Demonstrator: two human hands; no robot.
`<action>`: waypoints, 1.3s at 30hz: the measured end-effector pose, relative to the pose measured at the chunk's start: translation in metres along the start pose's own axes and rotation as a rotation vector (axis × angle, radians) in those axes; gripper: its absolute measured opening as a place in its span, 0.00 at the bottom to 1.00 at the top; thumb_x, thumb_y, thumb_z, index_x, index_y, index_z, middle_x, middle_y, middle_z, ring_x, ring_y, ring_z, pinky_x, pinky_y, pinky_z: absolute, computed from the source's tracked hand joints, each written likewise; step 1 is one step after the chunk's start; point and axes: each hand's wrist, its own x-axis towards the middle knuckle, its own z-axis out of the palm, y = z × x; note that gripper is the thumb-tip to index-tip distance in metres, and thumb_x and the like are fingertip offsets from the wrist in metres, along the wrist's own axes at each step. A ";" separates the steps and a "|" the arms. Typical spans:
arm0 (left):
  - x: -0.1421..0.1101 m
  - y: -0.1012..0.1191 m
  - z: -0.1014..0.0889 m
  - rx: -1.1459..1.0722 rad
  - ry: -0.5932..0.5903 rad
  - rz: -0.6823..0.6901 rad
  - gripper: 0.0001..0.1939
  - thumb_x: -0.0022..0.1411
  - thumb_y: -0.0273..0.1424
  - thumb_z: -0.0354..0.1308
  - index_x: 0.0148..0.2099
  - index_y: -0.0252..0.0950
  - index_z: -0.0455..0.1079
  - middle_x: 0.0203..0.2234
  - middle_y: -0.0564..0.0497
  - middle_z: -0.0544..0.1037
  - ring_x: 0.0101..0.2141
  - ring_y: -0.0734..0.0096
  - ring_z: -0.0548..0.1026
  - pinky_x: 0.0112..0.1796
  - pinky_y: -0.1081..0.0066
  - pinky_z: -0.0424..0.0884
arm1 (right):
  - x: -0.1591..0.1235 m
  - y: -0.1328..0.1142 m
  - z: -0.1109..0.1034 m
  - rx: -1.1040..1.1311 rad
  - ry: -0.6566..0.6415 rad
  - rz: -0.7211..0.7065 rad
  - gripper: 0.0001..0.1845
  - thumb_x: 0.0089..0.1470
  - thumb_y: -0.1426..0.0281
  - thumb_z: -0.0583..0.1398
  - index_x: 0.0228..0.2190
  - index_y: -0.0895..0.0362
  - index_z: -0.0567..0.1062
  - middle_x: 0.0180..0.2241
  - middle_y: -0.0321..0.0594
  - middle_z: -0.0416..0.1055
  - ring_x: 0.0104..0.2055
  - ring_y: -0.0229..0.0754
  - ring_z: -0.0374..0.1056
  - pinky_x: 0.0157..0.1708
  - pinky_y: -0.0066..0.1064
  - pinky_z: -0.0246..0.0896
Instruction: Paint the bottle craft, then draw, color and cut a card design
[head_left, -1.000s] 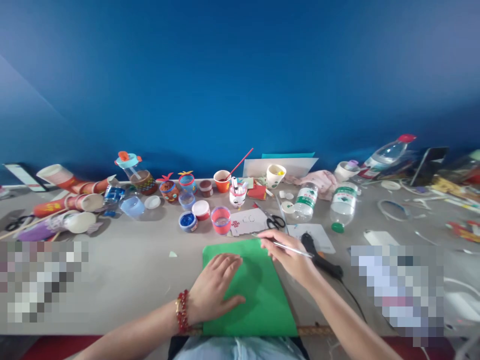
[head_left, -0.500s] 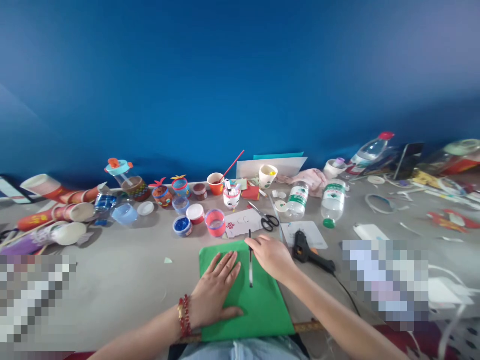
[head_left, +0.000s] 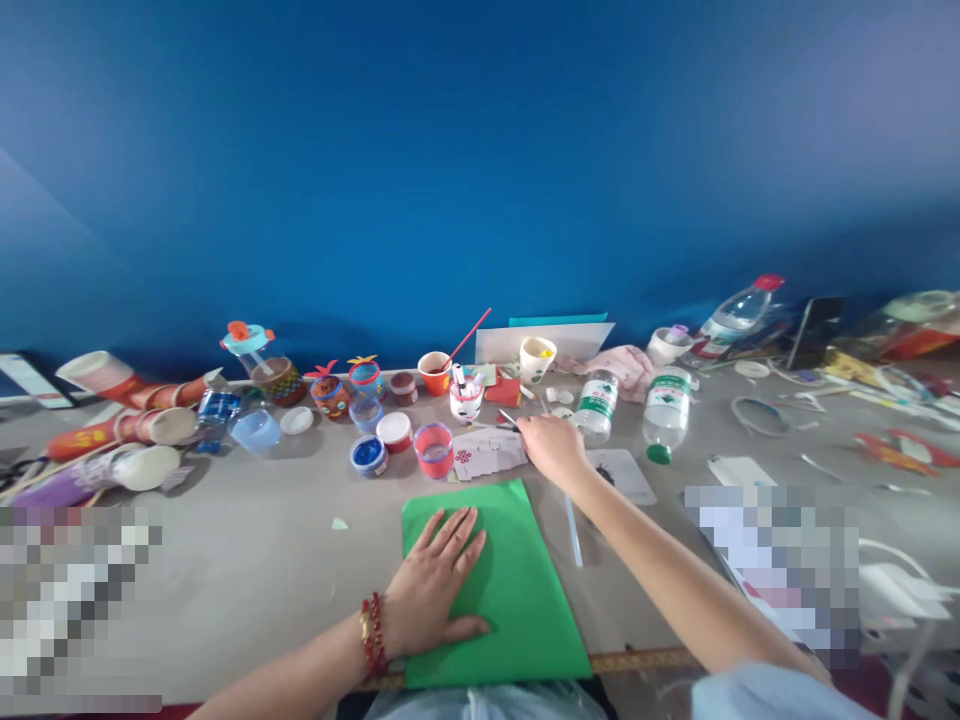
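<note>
My left hand [head_left: 439, 585] lies flat, fingers spread, on a green paper sheet [head_left: 517, 600] at the table's near edge; a red bead bracelet is on its wrist. My right hand [head_left: 553, 447] reaches beyond the sheet, its fingers curled over the scissors [head_left: 510, 418], whose blade tip sticks out to the left. A thin pen [head_left: 574, 530] lies on the table right of the green sheet, under my forearm. A white printed card [head_left: 487, 452] sits just left of my right hand.
Paint pots [head_left: 371, 455], decorated cups [head_left: 330, 392] and paper cups [head_left: 150, 425] crowd the back left. Two water bottles [head_left: 596, 402] lie behind my right hand. A white card [head_left: 630, 472] and a mostly hidden glue gun sit by my forearm. Clutter fills the far right.
My right hand has let go of the pen, which now lies beside the green sheet, and has moved forward onto the scissors. My left hand has stayed on the sheet.
</note>
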 end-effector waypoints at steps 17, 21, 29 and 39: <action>0.001 -0.001 0.003 -0.008 -0.001 0.001 0.50 0.59 0.60 0.52 0.72 0.36 0.44 0.70 0.36 0.43 0.68 0.45 0.46 0.65 0.43 0.43 | 0.041 -0.044 0.016 0.043 -0.055 -0.109 0.17 0.62 0.76 0.52 0.49 0.59 0.74 0.40 0.54 0.79 0.46 0.48 0.74 0.40 0.32 0.67; 0.001 -0.001 0.003 -0.006 -0.010 -0.005 0.51 0.59 0.59 0.53 0.72 0.35 0.43 0.70 0.37 0.41 0.68 0.44 0.45 0.65 0.43 0.42 | 0.040 -0.045 0.020 0.053 -0.053 -0.111 0.18 0.63 0.76 0.51 0.52 0.58 0.72 0.41 0.53 0.78 0.46 0.47 0.74 0.39 0.32 0.66; 0.001 -0.001 0.002 -0.021 -0.039 -0.008 0.51 0.59 0.60 0.51 0.72 0.36 0.41 0.70 0.37 0.41 0.69 0.46 0.43 0.65 0.43 0.42 | 0.030 -0.034 0.011 0.105 0.007 -0.111 0.12 0.64 0.69 0.53 0.41 0.56 0.76 0.37 0.47 0.79 0.40 0.44 0.75 0.35 0.29 0.60; 0.000 -0.003 0.002 0.020 -0.033 0.004 0.50 0.60 0.59 0.51 0.73 0.35 0.40 0.70 0.37 0.40 0.69 0.45 0.44 0.65 0.45 0.40 | 0.059 0.122 -0.035 0.145 0.470 0.306 0.15 0.60 0.64 0.54 0.37 0.56 0.78 0.34 0.43 0.77 0.33 0.45 0.69 0.27 0.30 0.50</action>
